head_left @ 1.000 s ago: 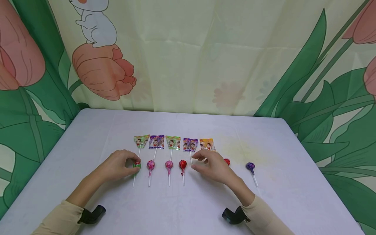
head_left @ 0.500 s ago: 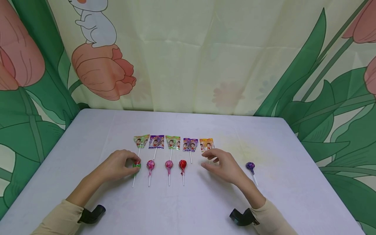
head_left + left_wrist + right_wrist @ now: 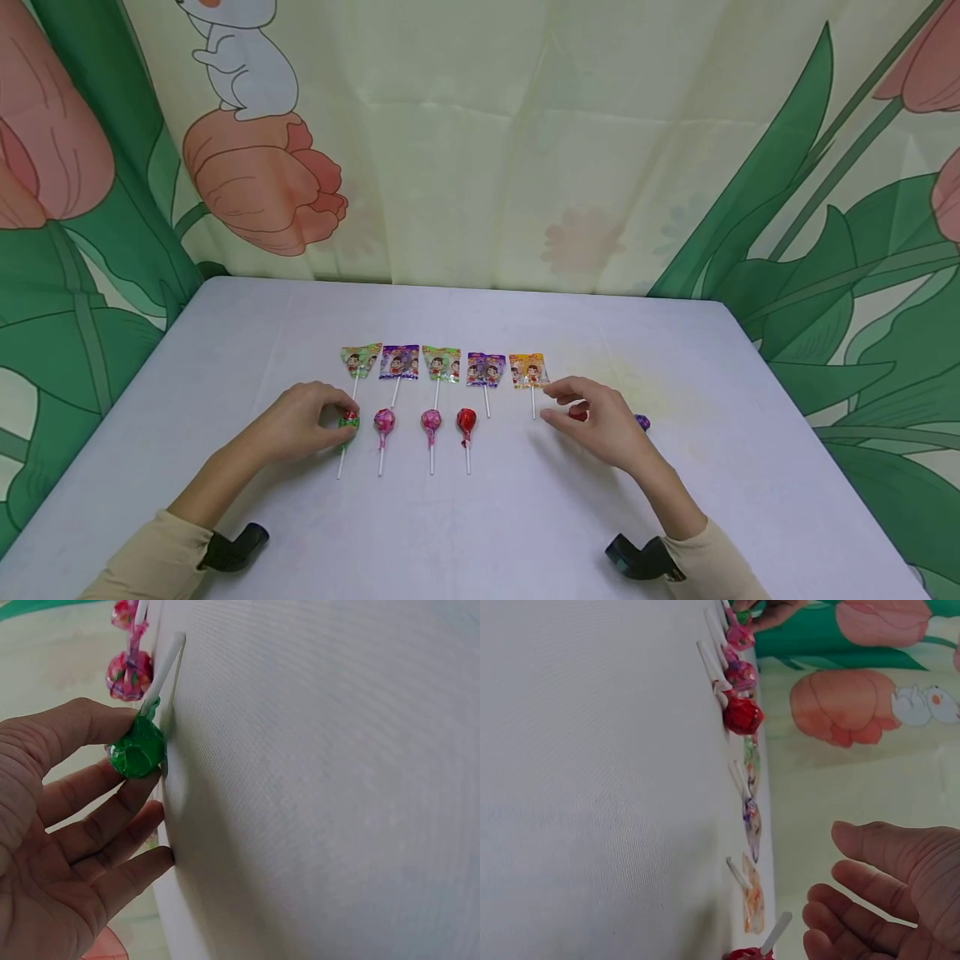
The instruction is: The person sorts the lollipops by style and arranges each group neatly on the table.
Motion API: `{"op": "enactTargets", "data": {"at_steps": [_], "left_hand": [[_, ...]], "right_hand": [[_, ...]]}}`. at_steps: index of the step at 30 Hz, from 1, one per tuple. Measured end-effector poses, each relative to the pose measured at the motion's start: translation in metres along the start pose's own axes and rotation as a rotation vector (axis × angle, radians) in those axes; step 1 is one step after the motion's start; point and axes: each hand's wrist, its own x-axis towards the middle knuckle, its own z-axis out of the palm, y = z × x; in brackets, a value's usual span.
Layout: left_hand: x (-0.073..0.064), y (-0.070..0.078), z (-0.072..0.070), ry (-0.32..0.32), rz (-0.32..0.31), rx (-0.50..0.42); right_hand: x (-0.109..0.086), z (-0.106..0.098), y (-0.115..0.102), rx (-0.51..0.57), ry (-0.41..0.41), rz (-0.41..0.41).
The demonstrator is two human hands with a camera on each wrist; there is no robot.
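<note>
My left hand (image 3: 300,423) pinches the green-wrapped head of a round lollipop (image 3: 139,746) between thumb and fingers, its white stick pointing toward me at the table. To its right, two pink lollipops (image 3: 384,422) and a red lollipop (image 3: 467,421) lie in the same row. Loosely bent and holding nothing, my right hand (image 3: 603,423) hovers over the table right of them. Another red lollipop (image 3: 751,954) lies beneath it, mostly hidden by the fingers in the head view. Beyond that hand a purple lollipop (image 3: 642,422) is partly covered.
Behind the round lollipops runs a row of flat-bagged lollipops on sticks: green (image 3: 441,364), purple (image 3: 486,369) and orange (image 3: 528,370) among them. All lie on a white-covered table (image 3: 465,533). A flower-printed curtain (image 3: 480,167) hangs at the table's far edge.
My right hand has moved right, from beside the red lollipop in the row to past the orange-bagged one, uncovering that one's stick. My left hand has stayed on the green lollipop.
</note>
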Motion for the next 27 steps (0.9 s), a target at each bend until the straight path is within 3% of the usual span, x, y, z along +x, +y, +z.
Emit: {"op": "enactTargets", "data": {"at_steps": [10,18,27], "left_hand": [[0.0,0.0,0.001,-0.005,-0.014,-0.008],[0.0,0.0,0.0,-0.009,-0.012,0.005],[0.001,0.0,0.002,-0.007,-0.019,0.002]], "right_hand": [[-0.007,-0.011,0.017,-0.027,0.064,-0.028],[-0.009,-0.014,0.03,-0.081,0.069,0.049],[-0.009,-0.009,0.039,-0.062,0.037,0.107]]}}
